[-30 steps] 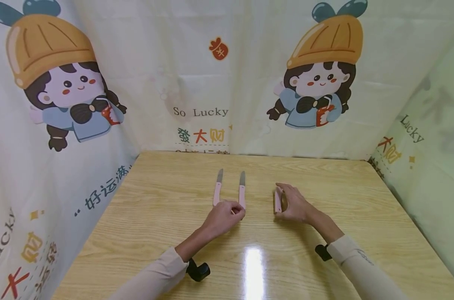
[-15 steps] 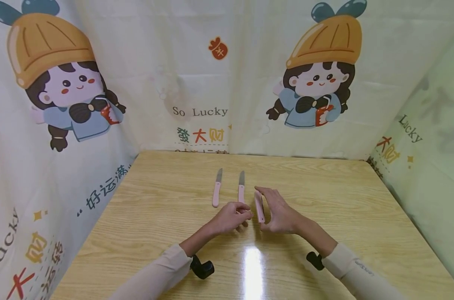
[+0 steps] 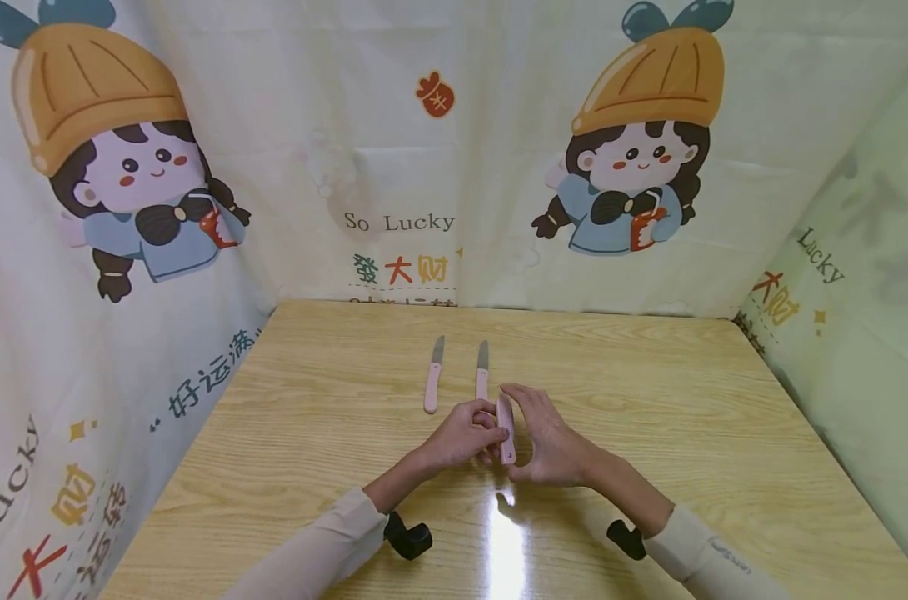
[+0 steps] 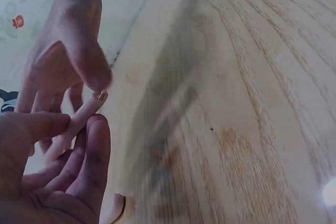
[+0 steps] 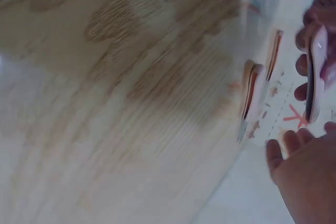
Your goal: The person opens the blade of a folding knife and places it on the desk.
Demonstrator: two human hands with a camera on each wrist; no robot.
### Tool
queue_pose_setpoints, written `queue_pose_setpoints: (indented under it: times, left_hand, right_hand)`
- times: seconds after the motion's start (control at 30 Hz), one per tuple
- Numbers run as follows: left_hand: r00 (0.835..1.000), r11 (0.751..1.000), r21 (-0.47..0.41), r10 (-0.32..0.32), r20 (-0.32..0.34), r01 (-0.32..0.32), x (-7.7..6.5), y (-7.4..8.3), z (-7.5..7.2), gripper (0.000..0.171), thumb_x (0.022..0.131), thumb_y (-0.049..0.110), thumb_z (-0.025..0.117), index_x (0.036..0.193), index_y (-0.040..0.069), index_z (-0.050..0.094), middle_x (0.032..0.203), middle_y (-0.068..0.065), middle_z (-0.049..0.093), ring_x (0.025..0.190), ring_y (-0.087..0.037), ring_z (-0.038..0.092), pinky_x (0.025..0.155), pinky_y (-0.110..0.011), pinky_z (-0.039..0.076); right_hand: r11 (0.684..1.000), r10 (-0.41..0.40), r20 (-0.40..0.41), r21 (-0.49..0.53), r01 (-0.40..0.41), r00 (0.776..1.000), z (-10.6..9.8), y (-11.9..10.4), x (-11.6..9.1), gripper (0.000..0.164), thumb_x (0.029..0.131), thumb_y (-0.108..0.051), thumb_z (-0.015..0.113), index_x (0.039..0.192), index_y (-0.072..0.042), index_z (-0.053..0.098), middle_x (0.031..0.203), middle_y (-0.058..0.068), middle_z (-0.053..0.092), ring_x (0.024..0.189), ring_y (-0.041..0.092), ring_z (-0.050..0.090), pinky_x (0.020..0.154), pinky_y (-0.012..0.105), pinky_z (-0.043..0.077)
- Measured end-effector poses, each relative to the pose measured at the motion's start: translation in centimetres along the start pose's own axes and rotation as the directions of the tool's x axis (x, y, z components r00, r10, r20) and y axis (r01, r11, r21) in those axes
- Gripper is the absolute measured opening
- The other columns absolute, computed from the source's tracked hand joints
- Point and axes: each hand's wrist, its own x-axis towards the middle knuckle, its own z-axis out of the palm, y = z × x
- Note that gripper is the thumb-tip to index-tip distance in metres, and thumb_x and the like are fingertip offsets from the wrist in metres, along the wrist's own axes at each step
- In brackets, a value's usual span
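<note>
My left hand (image 3: pixel 465 433) pinches a folded pink pocket knife (image 3: pixel 506 429) between thumb and fingers, above the table's middle. Around the knife's two ends my right hand (image 3: pixel 555 446) is spread wide, thumb near the lower end and fingers near the upper. In the right wrist view a small gap separates the right fingertips (image 5: pixel 290 142) from the knife's end, and the slot along its handle shows dark. Two unfolded knives lie on the table with blades pointing away: the left knife (image 3: pixel 433 379) and the right knife (image 3: pixel 482 375), whose handle end is hidden behind my left hand.
The wooden table (image 3: pixel 311 400) has a bright light reflection (image 3: pixel 507 542) near its front. A printed curtain (image 3: pixel 499 167) with cartoon figures closes off the back and both sides. Black wrist cameras hang beneath both beige sleeves (image 3: pixel 315 542).
My right hand has carried the folded knife leftward from the right side of the table to my left hand, which has shifted slightly right off the unfolded knives and now pinches it.
</note>
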Motion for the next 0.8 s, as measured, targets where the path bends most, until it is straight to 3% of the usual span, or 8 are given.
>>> queue_pose_setpoints:
  times: [0.1,0.23,0.37,0.47,0.57,0.63,0.8]
  left_hand:
    - [1.0,1.0,0.013,-0.006,0.018,0.006,0.0,-0.1,0.0,0.038,0.098,0.006,0.066,0.13,-0.01,0.053,0.086,-0.008,0.069,0.068,-0.019,0.068,0.063,-0.039,0.059]
    - [0.999,1.0,0.009,-0.018,0.03,0.017,-0.1,-0.1,0.0,0.034,0.099,0.007,0.066,0.128,-0.007,0.055,0.087,-0.008,0.07,0.069,-0.02,0.068,0.062,-0.037,0.058]
    - [0.999,1.0,-0.005,-0.023,0.035,0.024,-0.1,-0.1,0.1,0.032,0.098,0.006,0.067,0.127,-0.006,0.056,0.086,-0.008,0.07,0.07,-0.021,0.068,0.061,-0.035,0.058]
    - [0.999,1.0,-0.011,-0.017,0.047,0.017,-0.2,-0.3,0.2,0.031,0.099,0.005,0.066,0.127,-0.006,0.057,0.086,-0.007,0.069,0.069,-0.02,0.067,0.061,-0.034,0.058]
    - [0.998,0.999,-0.028,-0.015,0.062,0.017,-0.3,-0.3,0.3,0.032,0.099,0.004,0.065,0.128,-0.005,0.058,0.087,-0.008,0.068,0.068,-0.019,0.066,0.061,-0.035,0.058]
    - [0.997,0.999,-0.039,-0.017,0.069,0.019,-0.4,-0.3,0.4,0.032,0.099,0.004,0.065,0.129,-0.005,0.057,0.088,-0.008,0.068,0.067,-0.019,0.066,0.062,-0.035,0.058]
    - [0.997,0.998,-0.053,-0.017,0.072,0.021,-0.7,-0.2,0.5,0.033,0.098,0.004,0.065,0.129,-0.006,0.057,0.087,-0.008,0.068,0.068,-0.018,0.066,0.063,-0.037,0.059]
  right_hand:
    - [0.977,0.112,0.01,0.179,-0.112,0.994,-0.4,0.2,-0.3,0.1,0.085,-0.029,0.084,0.159,-0.008,0.02,0.158,0.019,0.022,0.142,0.04,0.028,0.106,0.064,0.033]
    - [0.898,0.214,-0.01,0.395,-0.193,0.977,-1.0,0.7,-0.3,0.066,0.1,-0.027,0.068,0.151,-0.001,0.037,0.148,0.021,0.04,0.13,0.041,0.046,0.1,0.057,0.044]
    - [0.78,0.272,0.008,0.584,-0.225,0.962,-1.2,1.4,-0.2,0.044,0.105,-0.017,0.058,0.139,0.009,0.049,0.131,0.023,0.058,0.116,0.037,0.06,0.094,0.051,0.05]
    - [0.668,0.32,0.046,0.697,-0.26,0.946,-0.9,1.7,-0.4,0.039,0.106,-0.015,0.056,0.133,0.013,0.053,0.122,0.021,0.064,0.107,0.03,0.066,0.092,0.047,0.052]
    - [0.585,0.348,0.064,0.765,-0.27,0.935,-0.3,1.8,-0.5,0.035,0.105,-0.012,0.057,0.127,0.015,0.056,0.115,0.016,0.066,0.1,0.022,0.066,0.088,0.041,0.055]
    - [0.553,0.366,0.066,0.787,-0.274,0.928,0.0,1.8,-0.5,0.031,0.104,-0.01,0.059,0.123,0.015,0.058,0.109,0.011,0.068,0.094,0.018,0.067,0.083,0.034,0.056]
    - [0.531,0.401,0.048,0.802,-0.275,0.915,0.7,1.5,-0.5,0.021,0.102,-0.006,0.06,0.113,0.012,0.062,0.095,0.005,0.069,0.084,0.012,0.065,0.075,0.027,0.054]
